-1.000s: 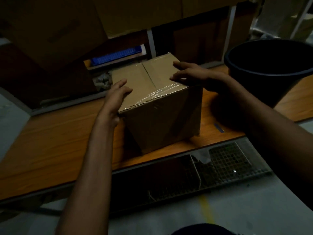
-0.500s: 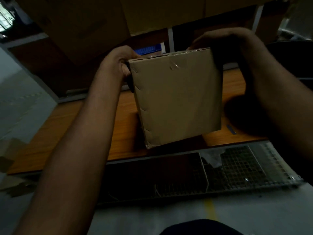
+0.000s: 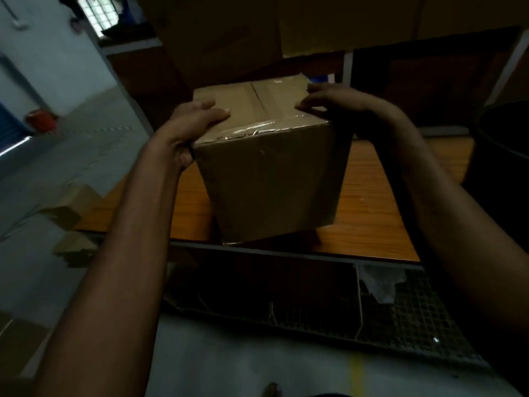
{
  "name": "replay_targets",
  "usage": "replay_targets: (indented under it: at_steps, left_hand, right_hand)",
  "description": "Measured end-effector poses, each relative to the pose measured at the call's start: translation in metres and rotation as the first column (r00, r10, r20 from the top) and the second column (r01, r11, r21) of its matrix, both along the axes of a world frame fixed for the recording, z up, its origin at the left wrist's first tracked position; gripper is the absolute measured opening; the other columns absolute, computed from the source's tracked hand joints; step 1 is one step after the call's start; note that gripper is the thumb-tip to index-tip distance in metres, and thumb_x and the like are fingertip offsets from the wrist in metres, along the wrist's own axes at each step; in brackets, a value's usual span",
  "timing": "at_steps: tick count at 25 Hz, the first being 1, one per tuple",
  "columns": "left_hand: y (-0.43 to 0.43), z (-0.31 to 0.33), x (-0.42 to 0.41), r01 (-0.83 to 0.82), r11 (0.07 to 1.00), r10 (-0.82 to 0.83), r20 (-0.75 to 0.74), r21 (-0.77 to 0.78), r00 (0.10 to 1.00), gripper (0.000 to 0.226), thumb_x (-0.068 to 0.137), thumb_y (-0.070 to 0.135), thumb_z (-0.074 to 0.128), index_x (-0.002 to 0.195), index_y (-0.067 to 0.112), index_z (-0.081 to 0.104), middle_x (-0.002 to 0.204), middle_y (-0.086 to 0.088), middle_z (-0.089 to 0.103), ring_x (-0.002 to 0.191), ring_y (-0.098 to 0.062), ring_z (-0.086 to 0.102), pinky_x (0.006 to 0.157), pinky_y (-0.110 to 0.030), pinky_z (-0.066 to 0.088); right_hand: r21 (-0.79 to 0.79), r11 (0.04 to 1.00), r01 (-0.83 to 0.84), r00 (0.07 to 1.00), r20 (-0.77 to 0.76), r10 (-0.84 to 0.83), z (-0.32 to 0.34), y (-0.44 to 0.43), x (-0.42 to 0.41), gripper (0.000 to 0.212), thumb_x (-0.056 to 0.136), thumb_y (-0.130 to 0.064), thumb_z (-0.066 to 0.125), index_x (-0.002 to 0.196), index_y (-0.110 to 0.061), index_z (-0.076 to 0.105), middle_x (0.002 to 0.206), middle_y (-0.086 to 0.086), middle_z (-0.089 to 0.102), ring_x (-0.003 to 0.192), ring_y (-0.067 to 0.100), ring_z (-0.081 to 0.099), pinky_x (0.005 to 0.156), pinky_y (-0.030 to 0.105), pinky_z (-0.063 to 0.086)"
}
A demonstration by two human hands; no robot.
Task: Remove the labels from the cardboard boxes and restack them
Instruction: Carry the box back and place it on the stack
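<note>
The cardboard box (image 3: 272,181) is being held over the near edge of the wooden table (image 3: 372,219). Its top left corner is being clasped by the left hand (image 3: 191,124), with the fingers pressed together on top and the thumb down the side. Its top right edge is being gripped by the right hand (image 3: 340,104), whose fingers are curled.

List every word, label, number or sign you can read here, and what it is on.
None can be read.
The cardboard box, held by the left hand and right hand, shows only clear tape on its two visible faces, no label or print.
The boxes behind are too dark to show any text.
</note>
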State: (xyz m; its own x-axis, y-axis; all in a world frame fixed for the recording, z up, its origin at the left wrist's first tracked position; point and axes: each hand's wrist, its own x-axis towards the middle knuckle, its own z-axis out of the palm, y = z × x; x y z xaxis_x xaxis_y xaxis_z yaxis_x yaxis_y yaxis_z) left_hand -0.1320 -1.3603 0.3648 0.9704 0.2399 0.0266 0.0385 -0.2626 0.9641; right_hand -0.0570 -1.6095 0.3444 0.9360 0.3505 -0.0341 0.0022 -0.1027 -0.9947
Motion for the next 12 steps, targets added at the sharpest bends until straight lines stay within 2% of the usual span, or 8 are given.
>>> replay_targets:
  at_steps: [2, 3, 5, 6, 7, 9, 10, 12]
  left_hand:
    - [0.035, -0.012, -0.019, -0.055, 0.998, 0.054, 0.053, 0.018, 0.997, 0.063, 0.093, 0.02, 0.073, 0.151, 0.02, 0.048, 0.144, 0.006, 0.052, 0.11, -0.003, 0.063, 0.092, -0.016, 0.054]
    - [0.06, -0.022, -0.034, -0.085, 0.994, 0.077, 0.095, 0.075, 0.992, 0.065, 0.092, 0.024, 0.075, 0.151, 0.024, 0.049, 0.149, 0.009, 0.048, 0.119, -0.003, 0.058, 0.095, -0.014, 0.051]
    - [0.108, -0.04, -0.064, -0.15, 0.974, 0.121, 0.174, 0.169, 0.977, 0.066, 0.089, 0.032, 0.078, 0.149, 0.032, 0.05, 0.154, 0.016, 0.042, 0.136, -0.002, 0.044, 0.106, -0.018, 0.043]
    - [0.132, -0.048, -0.08, -0.176, 0.965, 0.133, 0.217, 0.194, 0.967, 0.067, 0.088, 0.036, 0.079, 0.148, 0.037, 0.05, 0.156, 0.018, 0.041, 0.141, -0.001, 0.039, 0.113, -0.023, 0.04]
    - [0.152, -0.054, -0.096, -0.204, 0.957, 0.147, 0.261, 0.208, 0.954, 0.067, 0.086, 0.041, 0.08, 0.147, 0.043, 0.05, 0.157, 0.02, 0.039, 0.144, -0.001, 0.036, 0.118, -0.031, 0.037]
    - [0.196, -0.066, -0.129, -0.283, 0.934, 0.204, 0.328, 0.216, 0.922, 0.069, 0.084, 0.049, 0.08, 0.146, 0.049, 0.048, 0.161, 0.02, 0.035, 0.147, -0.001, 0.032, 0.121, -0.04, 0.034]
    - [0.216, -0.071, -0.144, -0.32, 0.92, 0.227, 0.359, 0.226, 0.905, 0.07, 0.084, 0.049, 0.079, 0.147, 0.049, 0.047, 0.161, 0.02, 0.033, 0.147, -0.001, 0.031, 0.122, -0.041, 0.034]
    - [0.255, -0.079, -0.175, -0.391, 0.894, 0.275, 0.422, 0.219, 0.864, 0.069, 0.087, 0.044, 0.078, 0.149, 0.042, 0.048, 0.16, 0.019, 0.036, 0.146, 0.001, 0.034, 0.122, -0.04, 0.035]
  right_hand:
    - [0.0, 1.0, 0.009, 0.999, 0.05, -0.009, -0.006, 0.029, -0.014, 0.075, 0.096, -0.013, 0.071, 0.16, -0.017, 0.032, 0.152, 0.002, 0.048, 0.114, 0.014, 0.065, 0.087, 0.024, 0.061]
    - [-0.04, 0.999, -0.017, 0.993, 0.115, 0.022, -0.011, 0.05, -0.024, 0.081, 0.096, -0.016, 0.072, 0.163, -0.02, 0.026, 0.161, 0.001, 0.039, 0.117, 0.014, 0.064, 0.088, 0.026, 0.061]
    - [-0.094, 0.995, -0.037, 0.962, 0.265, 0.061, -0.023, 0.095, -0.05, 0.086, 0.097, -0.021, 0.072, 0.165, -0.024, 0.02, 0.169, -0.002, 0.029, 0.121, 0.012, 0.06, 0.081, 0.021, 0.059]
    - [-0.094, 0.995, -0.037, 0.943, 0.327, 0.066, -0.029, 0.116, -0.06, 0.087, 0.096, -0.024, 0.073, 0.165, -0.025, 0.02, 0.169, -0.002, 0.028, 0.128, 0.012, 0.056, 0.084, 0.02, 0.057]
    - [-0.1, 0.994, -0.034, 0.919, 0.389, 0.07, -0.038, 0.138, -0.067, 0.089, 0.094, -0.03, 0.075, 0.165, -0.026, 0.021, 0.169, -0.002, 0.028, 0.139, 0.014, 0.049, 0.096, 0.024, 0.055]
    - [-0.127, 0.992, -0.015, 0.853, 0.515, 0.079, -0.05, 0.187, -0.084, 0.095, 0.086, -0.05, 0.074, 0.164, -0.033, 0.022, 0.169, -0.003, 0.028, 0.153, 0.016, 0.032, 0.118, 0.044, 0.042]
    - [-0.132, 0.991, -0.013, 0.829, 0.553, 0.085, -0.055, 0.212, -0.09, 0.096, 0.083, -0.059, 0.072, 0.162, -0.039, 0.022, 0.17, -0.005, 0.028, 0.156, 0.015, 0.027, 0.121, 0.051, 0.037]
    - [-0.12, 0.992, -0.039, 0.8, 0.591, 0.103, -0.063, 0.263, -0.106, 0.094, 0.08, -0.065, 0.07, 0.159, -0.049, 0.021, 0.171, -0.008, 0.026, 0.158, 0.014, 0.022, 0.121, 0.058, 0.034]
